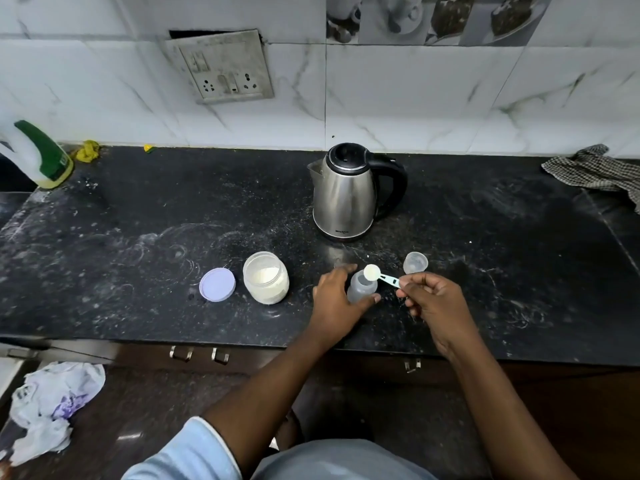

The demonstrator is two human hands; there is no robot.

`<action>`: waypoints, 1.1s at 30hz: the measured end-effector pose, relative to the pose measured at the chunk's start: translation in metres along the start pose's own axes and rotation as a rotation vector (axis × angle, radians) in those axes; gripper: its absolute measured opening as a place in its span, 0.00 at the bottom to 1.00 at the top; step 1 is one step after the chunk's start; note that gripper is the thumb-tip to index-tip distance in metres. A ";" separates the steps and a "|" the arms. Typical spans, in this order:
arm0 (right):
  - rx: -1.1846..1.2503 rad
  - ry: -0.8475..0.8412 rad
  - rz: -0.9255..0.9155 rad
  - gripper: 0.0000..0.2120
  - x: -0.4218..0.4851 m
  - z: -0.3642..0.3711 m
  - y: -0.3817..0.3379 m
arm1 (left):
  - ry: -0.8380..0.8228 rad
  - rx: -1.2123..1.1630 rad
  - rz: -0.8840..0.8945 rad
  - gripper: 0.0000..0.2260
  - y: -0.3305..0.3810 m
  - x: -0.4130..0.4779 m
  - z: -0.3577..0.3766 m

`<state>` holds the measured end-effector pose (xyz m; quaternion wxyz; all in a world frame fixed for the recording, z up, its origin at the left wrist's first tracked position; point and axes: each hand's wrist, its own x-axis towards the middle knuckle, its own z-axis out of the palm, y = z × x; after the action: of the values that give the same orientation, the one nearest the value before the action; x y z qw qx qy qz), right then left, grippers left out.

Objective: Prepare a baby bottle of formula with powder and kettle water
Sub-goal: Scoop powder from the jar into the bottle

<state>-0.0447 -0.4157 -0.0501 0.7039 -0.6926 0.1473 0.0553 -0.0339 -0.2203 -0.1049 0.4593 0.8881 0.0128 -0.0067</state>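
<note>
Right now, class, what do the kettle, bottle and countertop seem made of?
Kettle: apparently brushed steel, soft grey reflections; handle looks black plastic. Bottle: translucent plastic, cloudy see-through wall. Countertop: probably polished dark stone, speckled with a slight sheen.

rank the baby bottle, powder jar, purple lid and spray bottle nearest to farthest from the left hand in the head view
1. baby bottle, gripped by the left hand itself
2. powder jar, just left of the hand
3. purple lid, beyond the jar, further left
4. spray bottle, far left, near the wall
</note>
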 end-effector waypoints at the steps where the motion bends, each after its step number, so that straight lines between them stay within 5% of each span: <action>1: -0.002 -0.001 0.001 0.03 0.001 0.000 0.002 | 0.005 -0.007 0.003 0.34 0.000 0.000 0.001; 6: -0.005 -0.002 -0.013 0.04 0.006 -0.001 0.006 | 0.017 -0.090 0.000 0.26 0.003 -0.004 0.002; 33: -0.096 -0.010 -0.099 0.06 0.009 -0.001 0.003 | 0.007 -0.142 -0.099 0.26 0.005 -0.002 -0.002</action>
<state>-0.0369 -0.4173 -0.0551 0.6726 -0.7316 0.1065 0.0308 -0.0362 -0.2215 -0.0998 0.5201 0.8517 0.0587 -0.0251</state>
